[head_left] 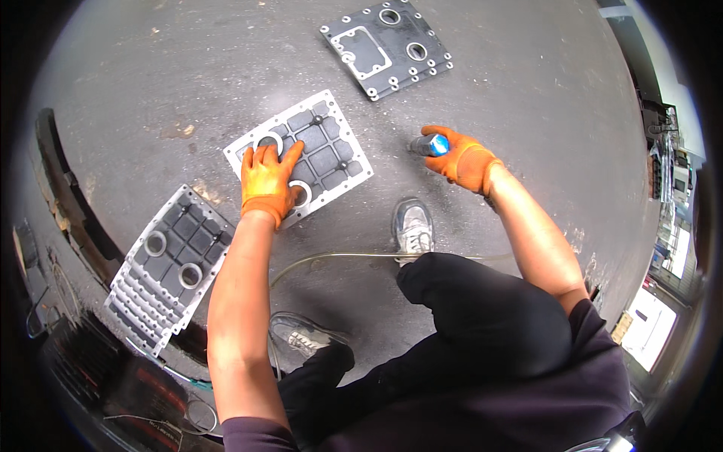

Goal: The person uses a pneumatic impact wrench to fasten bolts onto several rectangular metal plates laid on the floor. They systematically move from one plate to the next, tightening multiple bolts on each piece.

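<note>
Head view: the gloved fingers of the left hand [269, 177] are spread and resting on a ribbed metal plate [322, 158], fingertips over the near edge of its far ring [267, 142], thumb stretched out to the right, clenching nothing that I can see. The right hand [456, 160] curls around a dark, blue-ended object [435, 145] (can, bottle or tool, its kind is hard to tell), holding it to the right of the plate and apart from it. For good handling, I would keep the left palm flat with even pressure, fingers clear of the right hand's path, and the right grip firm but relaxed at the wrist. As for containers, only the blue-ended object might be one, and whatever it may hold is hidden; the plate's ribs form shallow dark pockets, with no loose pieces discernible in them. The plate lies on the grey floor [489, 68]. Farther out, a second plate [403, 45] lies far and slightly right, a finned plate [172, 260] near and left, and a thin hose [331, 255] runs across by the right shoe [414, 226].
</note>
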The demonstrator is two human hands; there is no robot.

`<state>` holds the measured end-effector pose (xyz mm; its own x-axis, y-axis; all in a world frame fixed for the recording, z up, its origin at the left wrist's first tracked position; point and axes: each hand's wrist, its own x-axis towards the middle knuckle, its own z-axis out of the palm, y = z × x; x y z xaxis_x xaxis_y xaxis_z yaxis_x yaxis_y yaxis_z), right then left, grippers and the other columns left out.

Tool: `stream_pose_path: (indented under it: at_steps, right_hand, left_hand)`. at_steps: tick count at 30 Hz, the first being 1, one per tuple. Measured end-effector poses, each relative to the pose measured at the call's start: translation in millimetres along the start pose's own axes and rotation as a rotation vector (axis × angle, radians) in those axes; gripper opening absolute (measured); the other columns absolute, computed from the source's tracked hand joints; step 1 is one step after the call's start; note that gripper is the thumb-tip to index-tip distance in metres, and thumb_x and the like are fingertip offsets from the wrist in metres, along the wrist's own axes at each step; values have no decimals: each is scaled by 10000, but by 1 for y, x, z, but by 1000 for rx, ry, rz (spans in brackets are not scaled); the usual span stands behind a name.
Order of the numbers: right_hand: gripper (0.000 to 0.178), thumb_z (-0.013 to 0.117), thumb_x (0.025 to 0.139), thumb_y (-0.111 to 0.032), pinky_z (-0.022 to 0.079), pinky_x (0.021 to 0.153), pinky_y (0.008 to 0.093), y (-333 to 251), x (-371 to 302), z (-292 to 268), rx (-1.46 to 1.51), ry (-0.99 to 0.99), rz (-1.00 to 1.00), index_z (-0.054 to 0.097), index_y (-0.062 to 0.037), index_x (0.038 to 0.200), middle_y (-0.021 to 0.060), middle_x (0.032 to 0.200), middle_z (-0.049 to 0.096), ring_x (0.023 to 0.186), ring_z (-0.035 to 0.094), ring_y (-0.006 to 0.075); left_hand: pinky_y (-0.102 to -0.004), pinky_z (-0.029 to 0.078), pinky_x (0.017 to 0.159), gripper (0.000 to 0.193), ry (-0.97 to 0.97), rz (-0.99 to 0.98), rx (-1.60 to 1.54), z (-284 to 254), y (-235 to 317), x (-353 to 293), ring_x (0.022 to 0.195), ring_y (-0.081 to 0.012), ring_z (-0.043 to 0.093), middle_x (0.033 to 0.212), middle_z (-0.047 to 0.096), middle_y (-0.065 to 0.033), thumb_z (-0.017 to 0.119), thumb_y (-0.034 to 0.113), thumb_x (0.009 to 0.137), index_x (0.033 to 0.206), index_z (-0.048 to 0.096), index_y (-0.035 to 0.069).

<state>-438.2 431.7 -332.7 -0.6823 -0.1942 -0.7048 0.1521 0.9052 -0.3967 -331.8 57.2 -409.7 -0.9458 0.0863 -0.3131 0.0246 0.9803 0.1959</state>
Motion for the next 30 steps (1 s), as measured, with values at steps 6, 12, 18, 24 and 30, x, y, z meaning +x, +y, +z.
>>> stream_pose_path:
  at_steps: [6,12,18,24,30]
  right_hand:
    - [701,770,980,-332,595,913,392,-4,0,-11,89,-80,57,554,-207,1636,159,1145,794,1016,759,273]
    - [678,789,954,-270,557,707,306,-49,4,-35,297,-101,12,603,-153,1595,44,941,745,775,670,118]
    - [665,778,959,-194,500,586,270,-89,35,-34,453,-100,-90,589,-152,1594,-16,861,638,640,561,72]
    - [696,800,927,-302,509,627,318,-116,59,-29,405,-96,-90,609,-160,1580,22,878,687,702,613,124]
    - [672,815,937,-282,496,554,310,-129,88,-21,399,-97,-80,618,-155,1567,21,843,675,630,607,119]
  left_hand:
    - [-544,320,1325,894,-66,-15,-11,31,-9,19,1533,-376,494,1583,589,-161,939,310,806,1609,563,197]
    - [-567,304,1323,964,71,-15,-88,50,-33,0,1607,-414,397,1746,428,-183,893,467,845,1671,484,184]
    - [-567,269,1347,1158,-154,-212,-36,43,-12,10,1702,-390,232,1871,184,-151,904,550,826,1763,321,200]
    - [-575,298,1339,1215,-325,-252,-35,19,-5,17,1711,-408,194,1888,100,-135,925,533,830,1786,252,204]
    - [-592,252,1354,1293,-411,-266,-21,19,-1,23,1722,-432,142,1872,132,-201,925,570,808,1797,205,151]
